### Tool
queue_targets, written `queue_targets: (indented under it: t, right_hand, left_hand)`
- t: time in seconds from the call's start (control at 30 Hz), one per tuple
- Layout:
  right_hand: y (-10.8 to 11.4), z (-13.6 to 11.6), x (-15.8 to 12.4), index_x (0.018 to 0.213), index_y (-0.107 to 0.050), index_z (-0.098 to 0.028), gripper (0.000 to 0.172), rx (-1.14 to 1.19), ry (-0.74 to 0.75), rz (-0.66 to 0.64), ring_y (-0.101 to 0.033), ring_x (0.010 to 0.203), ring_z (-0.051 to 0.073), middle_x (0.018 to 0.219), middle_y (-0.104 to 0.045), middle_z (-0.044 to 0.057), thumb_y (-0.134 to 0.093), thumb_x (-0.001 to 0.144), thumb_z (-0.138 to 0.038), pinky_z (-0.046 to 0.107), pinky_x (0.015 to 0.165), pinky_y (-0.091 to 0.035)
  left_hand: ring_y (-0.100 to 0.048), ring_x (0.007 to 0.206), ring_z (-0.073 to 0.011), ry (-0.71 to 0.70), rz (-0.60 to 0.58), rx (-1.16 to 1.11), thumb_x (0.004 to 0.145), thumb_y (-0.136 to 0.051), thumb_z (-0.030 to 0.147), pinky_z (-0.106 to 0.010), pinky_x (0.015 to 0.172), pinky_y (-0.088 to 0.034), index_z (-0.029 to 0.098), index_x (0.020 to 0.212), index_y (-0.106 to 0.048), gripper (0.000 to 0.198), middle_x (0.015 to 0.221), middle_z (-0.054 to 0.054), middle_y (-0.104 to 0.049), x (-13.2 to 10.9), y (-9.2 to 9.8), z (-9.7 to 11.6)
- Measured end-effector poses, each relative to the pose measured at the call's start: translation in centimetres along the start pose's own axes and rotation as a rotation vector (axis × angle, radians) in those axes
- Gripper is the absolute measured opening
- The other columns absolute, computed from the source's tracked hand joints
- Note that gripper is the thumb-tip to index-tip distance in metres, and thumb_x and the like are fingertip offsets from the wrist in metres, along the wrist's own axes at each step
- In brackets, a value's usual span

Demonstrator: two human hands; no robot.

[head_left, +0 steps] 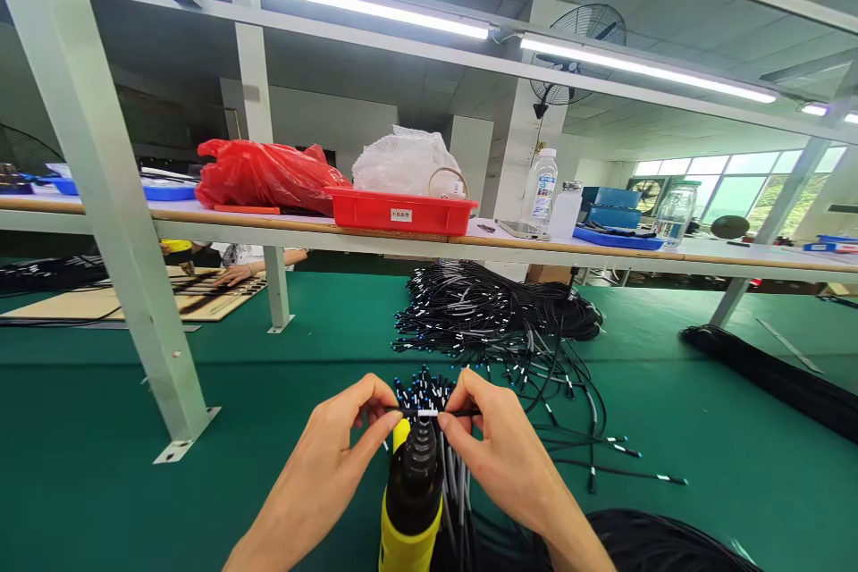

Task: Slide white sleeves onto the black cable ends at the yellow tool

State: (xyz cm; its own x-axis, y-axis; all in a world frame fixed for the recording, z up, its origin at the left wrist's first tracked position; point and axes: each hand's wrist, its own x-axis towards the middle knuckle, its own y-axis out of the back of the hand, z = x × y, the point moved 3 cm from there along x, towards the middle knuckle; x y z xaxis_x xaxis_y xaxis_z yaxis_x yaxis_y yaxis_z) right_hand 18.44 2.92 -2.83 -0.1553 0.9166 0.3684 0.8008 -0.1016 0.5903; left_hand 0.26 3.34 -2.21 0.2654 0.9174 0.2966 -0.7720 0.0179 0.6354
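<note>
Between my two hands a thin black cable (469, 413) with a white sleeve (427, 413) is stretched level. My left hand (335, 451) pinches it just left of the sleeve, and my right hand (500, 447) pinches it just right. Directly beneath the sleeve stands a yellow and black heat gun (412, 500), its coiled nozzle pointing up and away. Behind the nozzle lies a bunch of cables with blue tips (424, 386), partly hidden by my fingers.
A large heap of black cables (483, 308) lies farther back on the green table (322, 322). Loose cable ends (626, 450) spread to the right. A cable bundle (770, 375) lies far right. The shelf holds a red bin (402, 213). At left, another person's hand (234, 275) rests over a board.
</note>
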Motion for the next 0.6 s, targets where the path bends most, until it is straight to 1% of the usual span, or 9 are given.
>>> queue_targets:
  t: [0.1, 0.17, 0.23, 0.3, 0.33, 0.4, 0.47, 0.53, 0.6]
  right_hand:
    - [0.30, -0.07, -0.20, 0.076, -0.052, -0.021, 0.013, 0.012, 0.005, -0.030, -0.049, 0.063, 0.013, 0.069, -0.057, -0.003, -0.051, 0.089, -0.021, 0.024, 0.056, -0.034]
    - [0.58, -0.21, -0.30, 0.078, -0.059, -0.020, 0.016, -0.004, 0.023, -0.052, -0.051, 0.063, 0.013, 0.070, -0.060, -0.002, -0.049, 0.091, -0.022, 0.024, 0.057, -0.034]
    - [0.85, -0.38, -0.31, 0.077, -0.063, -0.019, 0.019, -0.022, 0.045, -0.050, -0.052, 0.064, 0.013, 0.070, -0.062, -0.002, -0.050, 0.092, -0.021, 0.025, 0.058, -0.034]
    - [1.00, -0.49, -0.24, 0.075, -0.064, -0.019, 0.020, -0.013, 0.056, -0.039, -0.052, 0.064, 0.013, 0.069, -0.063, -0.002, -0.052, 0.091, -0.019, 0.024, 0.059, -0.034]
    - [1.00, -0.51, -0.19, 0.074, -0.064, -0.019, 0.020, -0.002, 0.057, -0.038, -0.052, 0.063, 0.013, 0.069, -0.063, -0.002, -0.052, 0.090, -0.018, 0.024, 0.058, -0.034]
    - [0.92, -0.49, -0.12, 0.074, -0.064, -0.019, 0.019, 0.024, 0.055, -0.039, -0.053, 0.063, 0.013, 0.069, -0.064, -0.002, -0.053, 0.089, -0.018, 0.024, 0.058, -0.035]
    - [0.80, -0.38, -0.10, 0.074, -0.065, -0.019, 0.019, 0.041, 0.044, -0.038, -0.054, 0.063, 0.012, 0.069, -0.064, -0.002, -0.054, 0.089, -0.018, 0.023, 0.058, -0.035]
    - [0.71, -0.25, -0.11, 0.074, -0.064, -0.019, 0.018, 0.054, 0.032, -0.036, -0.054, 0.063, 0.012, 0.070, -0.065, -0.002, -0.054, 0.088, -0.018, 0.023, 0.058, -0.035]
    - [0.67, -0.15, -0.08, 0.073, -0.064, -0.019, 0.018, 0.064, 0.019, -0.036, -0.054, 0.063, 0.012, 0.070, -0.065, -0.002, -0.054, 0.087, -0.017, 0.022, 0.057, -0.036]
  left_hand:
    - [-0.052, 0.074, -0.0157, -0.007, 0.023, -0.004, 0.092, -0.046, 0.038, -0.024, 0.066, -0.041, 0.023, 0.080, -0.054, 0.021, 0.077, 0.003, -0.058, 0.08, 0.12, -0.11]
    - [-0.053, 0.075, -0.0157, -0.012, 0.042, -0.002, 0.090, -0.049, 0.037, -0.024, 0.067, -0.043, 0.023, 0.079, -0.056, 0.019, 0.077, 0.003, -0.058, 0.15, 0.30, -0.17]
    - [-0.055, 0.076, -0.0161, -0.003, 0.049, -0.009, 0.089, -0.051, 0.040, -0.024, 0.068, -0.044, 0.023, 0.083, -0.057, 0.020, 0.079, 0.002, -0.060, 0.20, 0.47, -0.19]
    - [-0.054, 0.074, -0.0164, 0.026, 0.017, -0.012, 0.091, -0.046, 0.047, -0.025, 0.067, -0.043, 0.024, 0.091, -0.057, 0.026, 0.078, 0.003, -0.060, 0.21, 0.46, -0.27]
    - [-0.053, 0.072, -0.0162, 0.042, -0.008, -0.002, 0.093, -0.041, 0.051, -0.025, 0.065, -0.041, 0.025, 0.091, -0.056, 0.030, 0.075, 0.003, -0.058, 0.19, 0.39, -0.34]
    - [-0.047, 0.064, -0.0156, 0.063, -0.046, 0.046, 0.096, -0.030, 0.054, -0.025, 0.060, -0.035, 0.024, 0.080, -0.051, 0.040, 0.067, 0.005, -0.051, 0.16, 0.19, -0.53]
    - [-0.039, 0.060, -0.0150, 0.068, -0.058, 0.096, 0.096, -0.026, 0.056, -0.026, 0.057, -0.029, 0.023, 0.067, -0.041, 0.046, 0.062, 0.005, -0.043, 0.16, 0.00, -0.72]
    - [-0.035, 0.059, -0.0147, 0.078, -0.061, 0.101, 0.096, -0.027, 0.057, -0.027, 0.056, -0.026, 0.022, 0.064, -0.036, 0.048, 0.061, 0.005, -0.040, 0.20, -0.13, -0.86]
    - [-0.034, 0.060, -0.0146, 0.084, -0.069, 0.069, 0.095, -0.029, 0.057, -0.026, 0.055, -0.025, 0.022, 0.066, -0.039, 0.046, 0.063, 0.005, -0.040, 0.27, -0.18, -0.83]
